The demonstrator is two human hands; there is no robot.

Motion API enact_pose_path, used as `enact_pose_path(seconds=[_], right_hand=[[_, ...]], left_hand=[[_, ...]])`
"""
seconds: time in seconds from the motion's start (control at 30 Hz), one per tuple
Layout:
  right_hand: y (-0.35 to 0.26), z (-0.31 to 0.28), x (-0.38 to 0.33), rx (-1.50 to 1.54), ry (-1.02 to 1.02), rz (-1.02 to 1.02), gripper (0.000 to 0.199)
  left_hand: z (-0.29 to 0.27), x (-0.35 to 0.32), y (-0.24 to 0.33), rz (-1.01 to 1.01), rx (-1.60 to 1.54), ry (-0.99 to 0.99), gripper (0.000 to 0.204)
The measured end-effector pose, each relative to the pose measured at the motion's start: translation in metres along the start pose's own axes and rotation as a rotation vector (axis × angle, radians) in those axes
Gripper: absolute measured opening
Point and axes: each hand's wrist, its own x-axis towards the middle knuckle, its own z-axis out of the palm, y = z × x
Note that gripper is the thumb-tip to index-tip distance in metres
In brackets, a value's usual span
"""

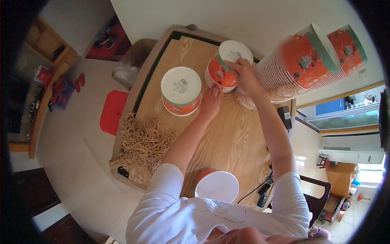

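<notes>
At the table's far side stands an upside-down orange-and-green paper tub, its white base up and its rim low. My right hand is closed on the tub's upper right side, thumb and fingers at the green band. My left hand is closed at the lower rim, its fingertips partly hidden against the tub. Left of them, another overturned paper tub rests on the table. Close to my body, a paper tub shows its white inside.
Tall leaning stacks of nested paper tubs stand at the far right. A tangled heap of tan paper shreds lies on the wooden table at left. A black power adapter with cables is near the right edge.
</notes>
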Motion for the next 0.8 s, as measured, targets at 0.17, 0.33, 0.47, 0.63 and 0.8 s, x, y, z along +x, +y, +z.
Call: enact_pose_path(seconds=[0.17,0.33,0.47,0.63,0.8], right_hand=[[-0.009,0.001,0.001,0.023,0.021,0.02,0.028],[0.006,0.005,-0.004,0.023,0.015,0.034,0.032],[-0.028,-0.004,-0.027,0.068,0.259,-0.003,0.035],[-0.071,0.02,-0.151,0.323,0.205,0.202,0.026],[-0.07,0.033,-0.235,0.562,0.032,0.486,0.015]], left_hand=[[0.003,-0.005,-0.003,-0.04,-0.079,0.075,0.032],[-0.006,-0.041,0.012,-0.098,-0.148,-0.039,0.032],[-0.019,-0.121,0.02,-0.156,-0.282,-0.004,0.037],[-0.061,-0.238,0.037,-0.297,-0.49,-0.062,0.036],[-0.111,-0.299,0.048,-0.268,-0.361,-0.167,0.036]])
